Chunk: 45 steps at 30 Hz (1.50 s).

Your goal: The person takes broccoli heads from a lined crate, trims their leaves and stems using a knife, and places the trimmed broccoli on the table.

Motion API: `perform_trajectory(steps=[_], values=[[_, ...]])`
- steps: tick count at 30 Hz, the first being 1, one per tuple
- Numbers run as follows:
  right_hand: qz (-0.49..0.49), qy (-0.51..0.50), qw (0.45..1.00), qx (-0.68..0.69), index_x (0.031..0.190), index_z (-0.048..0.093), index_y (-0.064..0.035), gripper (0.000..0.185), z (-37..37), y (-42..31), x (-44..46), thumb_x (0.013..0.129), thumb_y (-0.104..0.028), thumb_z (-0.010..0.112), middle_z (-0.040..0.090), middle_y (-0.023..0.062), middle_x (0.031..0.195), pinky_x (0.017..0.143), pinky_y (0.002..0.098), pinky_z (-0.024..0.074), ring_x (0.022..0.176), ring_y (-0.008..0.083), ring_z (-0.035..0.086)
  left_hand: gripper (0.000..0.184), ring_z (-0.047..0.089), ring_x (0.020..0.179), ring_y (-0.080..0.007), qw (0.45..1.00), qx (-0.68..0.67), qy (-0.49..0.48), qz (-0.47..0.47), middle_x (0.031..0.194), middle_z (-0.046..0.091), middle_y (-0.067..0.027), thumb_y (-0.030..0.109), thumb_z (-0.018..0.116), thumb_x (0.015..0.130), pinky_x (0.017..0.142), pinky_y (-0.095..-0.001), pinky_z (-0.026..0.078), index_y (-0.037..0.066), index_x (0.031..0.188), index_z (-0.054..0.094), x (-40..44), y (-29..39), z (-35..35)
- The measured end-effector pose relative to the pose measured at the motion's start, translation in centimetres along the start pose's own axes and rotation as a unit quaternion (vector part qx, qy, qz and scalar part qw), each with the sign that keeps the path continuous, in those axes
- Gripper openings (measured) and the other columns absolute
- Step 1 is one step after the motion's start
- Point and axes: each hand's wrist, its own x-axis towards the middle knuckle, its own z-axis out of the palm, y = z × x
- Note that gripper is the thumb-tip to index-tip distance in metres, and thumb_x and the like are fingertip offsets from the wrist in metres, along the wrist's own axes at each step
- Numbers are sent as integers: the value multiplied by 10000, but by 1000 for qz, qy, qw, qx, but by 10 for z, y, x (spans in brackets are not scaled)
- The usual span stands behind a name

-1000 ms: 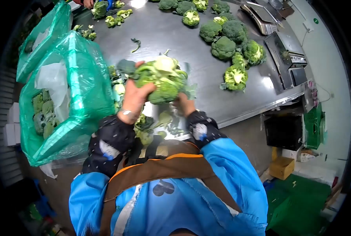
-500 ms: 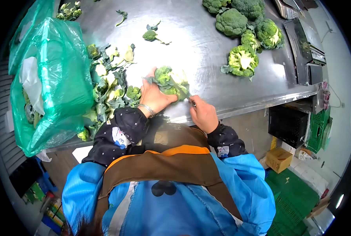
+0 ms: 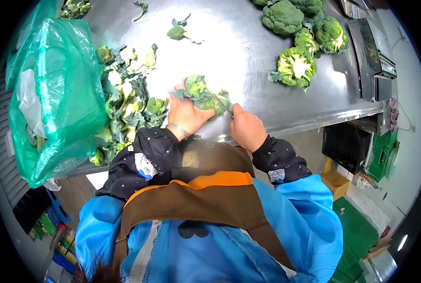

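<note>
My left hand [image 3: 186,113] is wrapped round the near left side of a broccoli head [image 3: 202,92] on the metal table. In my right hand [image 3: 248,128] is a knife [image 3: 230,112], its handle mostly hidden by the fingers. The blade slants up and left across the broccoli; glare makes its edge hard to see, so how deep it sits I cannot tell. Beside my left wrist lies a heap of broccoli trimmings [image 3: 125,96], leaves and pale stalk pieces.
A green plastic bag [image 3: 71,89] stands left of the trimmings. Several whole broccoli heads [image 3: 282,19] sit at the far right, one cut side up [image 3: 296,67]. A small floret [image 3: 176,32] lies farther back. The table's front edge [image 3: 309,123] runs close to my right hand.
My right hand and the knife have shifted slightly right. The broccoli's pale stalk side is now less visible under the blade. My left hand keeps its hold. The whole view has shifted a little.
</note>
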Motion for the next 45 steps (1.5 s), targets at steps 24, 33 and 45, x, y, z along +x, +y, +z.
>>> perform_trajectory(steps=[24,33,45], values=[[-7,148,988,39,1028,492,13,282,-14,4,13,773,-84,564,629,248,767,639,492,481,693,417,614,735,569,963,-250,938,-344,35,-29,1068,536,-164,68,720,628,824,-330,492,31,1236,308,-10,-23,0],[26,-87,675,733,1213,409,-32,489,2,-6,4,820,-147,676,578,72,830,347,198,335,408,63,406,1022,386,1229,-247,842,-510,-95,149,1316,307,-185,130,819,630,1027,-378,352,60,1346,94,-38,-31,-47],[-130,135,981,39,897,545,-63,136,24,13,-20,763,-80,562,591,150,746,618,431,483,709,369,590,749,472,1063,-324,982,-175,56,-33,1114,453,-182,104,752,520,953,-359,393,48,1187,415,7,-71,-29]])
